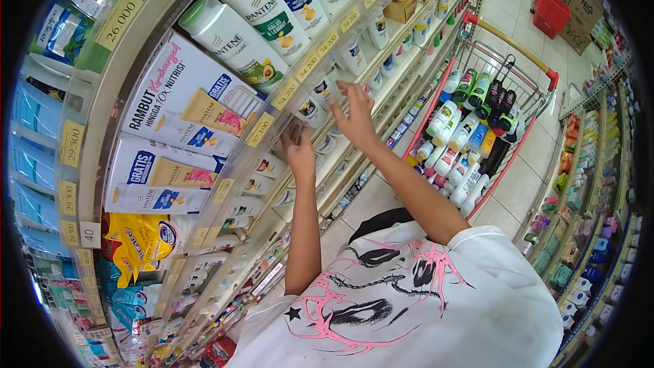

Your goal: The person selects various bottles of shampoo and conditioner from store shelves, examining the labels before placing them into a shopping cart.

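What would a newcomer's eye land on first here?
Probably the white shirt with its bold pink-and-black print, large at the bottom centre. Next, likely the red-framed shopping cart at upper right, loaded with bottles. Then the left hand and right hand near the picture's centre, by small white containers below the big Pantene bottles at top.

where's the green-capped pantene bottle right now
In the head view, the green-capped Pantene bottle is left of centre, between a gold-capped Pantene bottle and a printed Pantene box, up-left of the left hand.
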`<state>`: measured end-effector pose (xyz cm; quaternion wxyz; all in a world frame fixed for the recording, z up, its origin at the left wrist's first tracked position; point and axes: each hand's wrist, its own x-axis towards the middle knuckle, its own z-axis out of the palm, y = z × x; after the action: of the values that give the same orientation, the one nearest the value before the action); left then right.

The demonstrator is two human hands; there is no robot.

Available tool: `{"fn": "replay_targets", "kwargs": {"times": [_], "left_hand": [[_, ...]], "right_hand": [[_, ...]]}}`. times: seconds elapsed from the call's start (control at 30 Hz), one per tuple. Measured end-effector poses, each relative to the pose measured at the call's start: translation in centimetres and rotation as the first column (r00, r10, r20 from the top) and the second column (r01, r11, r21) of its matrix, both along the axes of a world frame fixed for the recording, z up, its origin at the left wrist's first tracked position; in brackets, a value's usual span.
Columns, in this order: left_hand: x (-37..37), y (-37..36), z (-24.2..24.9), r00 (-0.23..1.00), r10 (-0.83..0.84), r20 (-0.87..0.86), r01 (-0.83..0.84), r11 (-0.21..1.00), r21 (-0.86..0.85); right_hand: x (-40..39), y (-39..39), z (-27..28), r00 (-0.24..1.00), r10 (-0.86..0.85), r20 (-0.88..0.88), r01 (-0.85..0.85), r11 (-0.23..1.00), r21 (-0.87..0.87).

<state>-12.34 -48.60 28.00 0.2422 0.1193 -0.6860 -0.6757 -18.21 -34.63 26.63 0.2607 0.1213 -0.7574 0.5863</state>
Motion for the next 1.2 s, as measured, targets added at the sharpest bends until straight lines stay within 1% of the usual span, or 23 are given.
{"fn": "replay_targets", "kwargs": {"times": [0.07, 0.1, 0.17, 0.2, 0.27, 0.3, 0.37, 0.4, 0.47, 0.5, 0.57, 0.7, 0.8, 0.9, 0.97, 1.03, 1.1, 1.17, 1.2], "left_hand": [[0.2, 0.6, 0.0, 0.996, -0.003, 0.091, 0.022, 0.979, -0.202], [0.1, 0.6, 0.2, 0.996, -0.002, 0.090, 0.020, 0.979, -0.201], [-0.2, 0.6, 0.7, 0.984, 0.007, 0.179, 0.071, 0.904, -0.422], [-0.4, 0.6, 1.0, 0.985, 0.004, 0.174, 0.071, 0.904, -0.422], [-0.8, 0.5, 1.7, 0.981, 0.037, 0.193, 0.065, 0.865, -0.498], [-0.9, 0.6, 2.1, 0.981, 0.036, 0.191, 0.066, 0.863, -0.500], [-0.9, 0.7, 2.8, 0.973, 0.048, 0.224, 0.088, 0.825, -0.559], [-0.9, 0.7, 3.0, 0.973, 0.046, 0.226, 0.092, 0.823, -0.561], [-0.9, 0.6, 3.0, 0.980, -0.002, 0.197, 0.098, 0.873, -0.478], [-1.0, 0.6, 2.9, 0.980, -0.004, 0.201, 0.102, 0.872, -0.478], [-1.1, 0.4, 2.6, 0.974, 0.030, 0.225, 0.092, 0.854, -0.513], [-1.3, 0.2, 2.1, 0.979, 0.032, 0.203, 0.081, 0.849, -0.522], [-1.3, 0.1, 1.8, 0.984, 0.016, 0.179, 0.076, 0.863, -0.499], [-1.2, 0.2, 1.7, 0.983, 0.049, 0.179, 0.057, 0.840, -0.539], [-1.1, 0.3, 1.8, 0.974, 0.071, 0.217, 0.064, 0.827, -0.559], [-1.4, -0.2, 0.7, 0.981, 0.058, 0.185, 0.053, 0.837, -0.545], [-1.6, -0.3, 0.8, 0.988, 0.043, 0.150, 0.043, 0.848, -0.528], [-1.5, -0.4, 0.9, 0.977, 0.027, 0.212, 0.087, 0.856, -0.509], [-1.5, -0.4, 1.0, 0.977, 0.024, 0.213, 0.089, 0.858, -0.506]], "right_hand": [[-1.5, 0.8, 0.3, 1.000, 0.007, 0.019, -0.010, 0.986, 0.168], [-2.0, 1.1, 0.5, 1.000, 0.008, 0.018, -0.011, 0.986, 0.169], [-2.9, 1.5, 0.7, 0.994, 0.111, 0.016, -0.111, 0.953, 0.280], [-3.3, 1.7, 0.7, 0.994, 0.108, 0.011, -0.107, 0.954, 0.281], [-3.9, 1.8, 0.6, 0.990, 0.133, 0.049, -0.141, 0.950, 0.277], [-4.2, 1.8, 0.6, 0.990, 0.131, 0.047, -0.139, 0.951, 0.275], [-4.7, 2.0, 0.7, 0.984, 0.175, 0.039, -0.178, 0.942, 0.285], [-4.8, 2.3, 0.9, 0.984, 0.172, 0.041, -0.177, 0.943, 0.282], [-5.1, 2.9, 1.1, 0.974, 0.200, 0.110, -0.227, 0.898, 0.378], [-5.4, 3.1, 1.0, 0.974, 0.198, 0.114, -0.226, 0.898, 0.376], [-5.8, 3.4, 1.0, 0.968, 0.240, 0.067, -0.246, 0.881, 0.403], [-6.3, 4.0, 1.3, 0.956, 0.288, 0.058, -0.287, 0.875, 0.389], [-6.6, 4.3, 1.4, 0.947, 0.314, 0.067, -0.313, 0.860, 0.403], [-6.6, 4.4, 1.4, 0.937, 0.339, 0.084, -0.344, 0.854, 0.389], [-6.4, 4.5, 1.2, 0.933, 0.340, 0.119, -0.359, 0.854, 0.377], [-6.3, 4.2, 0.6, 0.934, 0.339, 0.109, -0.355, 0.858, 0.371], [-6.0, 4.1, 0.3, 0.936, 0.337, 0.099, -0.349, 0.862, 0.368], [-5.3, 4.1, 0.1, 0.964, 0.265, 0.009, -0.248, 0.892, 0.378], [-4.8, 4.3, -0.1, 0.965, 0.262, 0.010, -0.246, 0.891, 0.381]]}}
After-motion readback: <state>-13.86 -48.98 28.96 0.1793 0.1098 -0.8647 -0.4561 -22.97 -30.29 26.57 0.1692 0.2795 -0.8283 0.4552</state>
